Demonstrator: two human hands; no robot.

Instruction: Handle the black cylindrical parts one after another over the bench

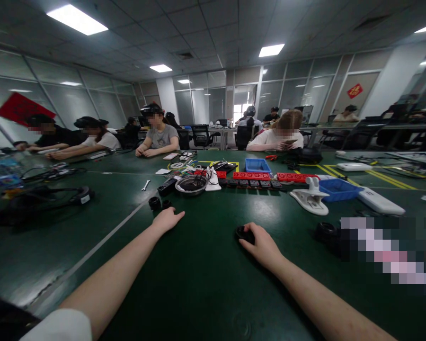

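Note:
My right hand (260, 242) curves around a black rounded piece (244, 234) resting on the green tabletop (199, 279); its exact kind is unclear. On the left, my left hand (166, 220) lies low over the table, its thumb stretched away to the right. Just beyond its fingers is a small black round part (166, 204), and I cannot tell whether they touch. A second, larger black ring-like part (155, 203) stands beside that one.
Ahead are a metal bowl (190, 191), a white stand (213, 181), red strips (251, 175), a blue tray (337, 189) and a white clip base (309, 201). A wrench (146, 185) lies left; a black ring part (326, 230) sits right. People sit across the table.

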